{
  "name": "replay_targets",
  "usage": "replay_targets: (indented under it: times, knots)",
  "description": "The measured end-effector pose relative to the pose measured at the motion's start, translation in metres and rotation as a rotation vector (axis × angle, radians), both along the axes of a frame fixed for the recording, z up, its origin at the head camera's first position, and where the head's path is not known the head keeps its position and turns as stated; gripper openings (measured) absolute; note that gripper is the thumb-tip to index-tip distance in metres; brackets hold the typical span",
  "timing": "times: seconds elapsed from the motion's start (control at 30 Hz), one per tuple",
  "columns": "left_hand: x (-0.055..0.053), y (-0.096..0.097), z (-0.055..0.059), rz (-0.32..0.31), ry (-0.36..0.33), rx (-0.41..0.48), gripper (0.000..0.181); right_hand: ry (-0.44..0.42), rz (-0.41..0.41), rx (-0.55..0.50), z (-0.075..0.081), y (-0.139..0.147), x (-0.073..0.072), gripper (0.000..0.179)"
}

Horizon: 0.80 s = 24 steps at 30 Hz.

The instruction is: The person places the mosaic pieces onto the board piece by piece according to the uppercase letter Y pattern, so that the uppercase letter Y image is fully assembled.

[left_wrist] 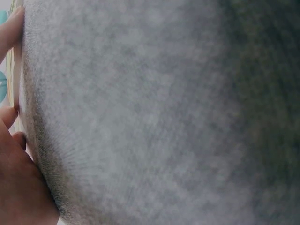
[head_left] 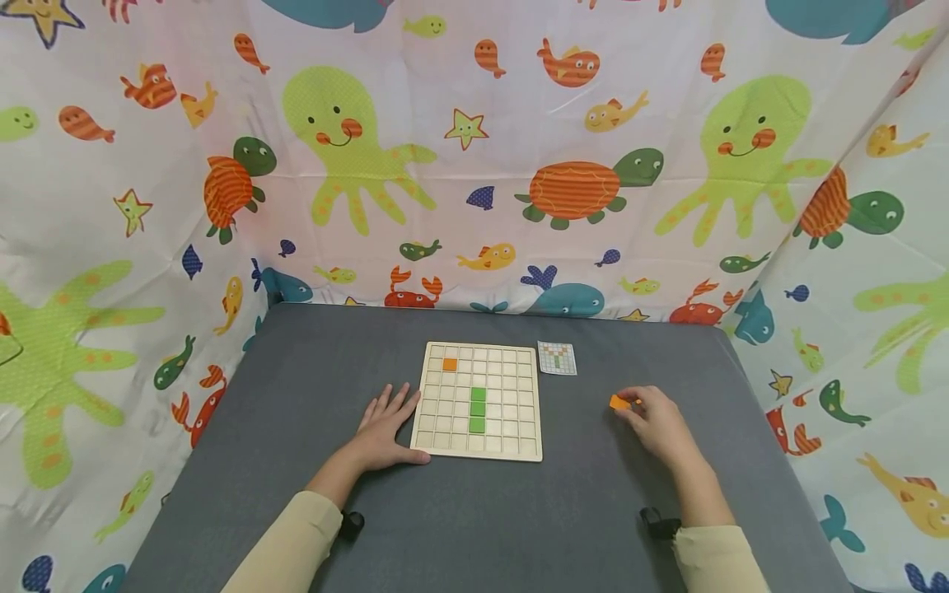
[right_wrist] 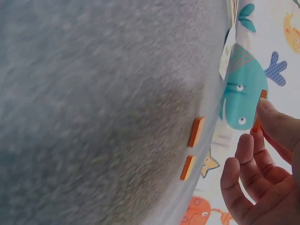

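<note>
A pale wooden grid board (head_left: 445, 420) lies on the table, holding an orange tile (head_left: 450, 364) near its upper left corner and a column of green tiles (head_left: 478, 409) near the middle. My left hand (head_left: 381, 436) rests at the board's left side, fingers spread along the edge and thumb at the lower left corner. To the right of the board, my right hand (head_left: 656, 420) pinches an orange square tile (right_wrist: 260, 110) between thumb and fingertips, above the table. Two more orange tiles, one nearer the held one (right_wrist: 196, 131), lie on the cloth below that hand.
A small printed pattern card (head_left: 557, 358) lies just right of the board's upper corner. Grey cloth covers the table (head_left: 474, 527). A curtain (head_left: 460, 239) printed with sea animals stands behind and along both sides.
</note>
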<state>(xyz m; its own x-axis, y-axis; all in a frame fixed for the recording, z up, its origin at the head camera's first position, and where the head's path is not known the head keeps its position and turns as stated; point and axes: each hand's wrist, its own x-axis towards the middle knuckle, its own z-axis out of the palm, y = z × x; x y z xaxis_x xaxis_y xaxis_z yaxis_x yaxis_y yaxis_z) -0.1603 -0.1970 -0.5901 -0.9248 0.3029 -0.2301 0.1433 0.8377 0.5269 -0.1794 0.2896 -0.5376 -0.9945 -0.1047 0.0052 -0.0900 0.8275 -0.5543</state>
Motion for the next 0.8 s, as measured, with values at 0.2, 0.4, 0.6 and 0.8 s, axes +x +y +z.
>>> replay_targets:
  times: [0.2, 0.4, 0.6, 0.8]
  knots:
    - [0.001, 0.0, -0.002, 0.004, -0.002, -0.005, 0.123, 0.01, 0.017, -0.022, 0.001, -0.011, -0.004, 0.029]
    - [0.0, -0.001, -0.002, 0.005, 0.001, -0.006, 0.123, 0.025, 0.043, -0.037, 0.002, -0.023, -0.007, 0.029]
    - [-0.001, -0.001, -0.002, 0.005, 0.005, 0.0, 0.123, 0.031, 0.051, -0.036, 0.006, -0.035, -0.012, 0.028]
    - [0.0, -0.001, -0.005, 0.004, 0.019, 0.028, 0.124, 0.019, 0.072, -0.039, 0.009, -0.048, -0.018, 0.027]
